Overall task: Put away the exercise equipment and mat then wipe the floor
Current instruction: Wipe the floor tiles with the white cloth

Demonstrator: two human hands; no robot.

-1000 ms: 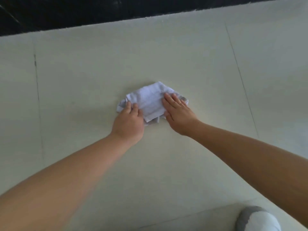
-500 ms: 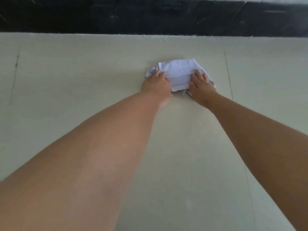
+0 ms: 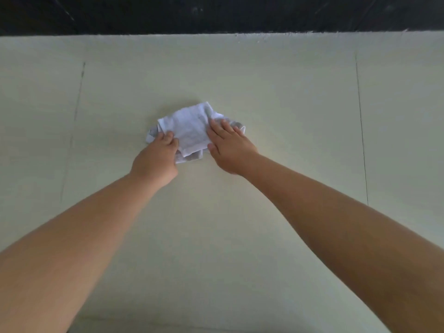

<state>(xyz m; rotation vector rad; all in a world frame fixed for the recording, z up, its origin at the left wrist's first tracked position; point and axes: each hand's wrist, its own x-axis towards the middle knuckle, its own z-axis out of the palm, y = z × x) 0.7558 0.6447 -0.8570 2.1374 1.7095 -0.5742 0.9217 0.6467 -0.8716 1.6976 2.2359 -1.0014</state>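
Note:
A folded white cloth (image 3: 191, 127) lies flat on the pale tiled floor (image 3: 276, 97). My left hand (image 3: 157, 159) presses on the cloth's left edge, its fingertips bent onto the fabric. My right hand (image 3: 229, 145) lies flat on the cloth's right side with the fingers straight and spread. Both arms stretch forward from the bottom of the view. No exercise equipment or mat is in view.
A black band (image 3: 216, 13) runs along the far edge of the floor. Thin tile joints (image 3: 360, 131) cross the floor to the left and right of the cloth.
Both hands pushed the cloth away towards the black band, then drew it back towards me. The hands keep their places on the cloth.

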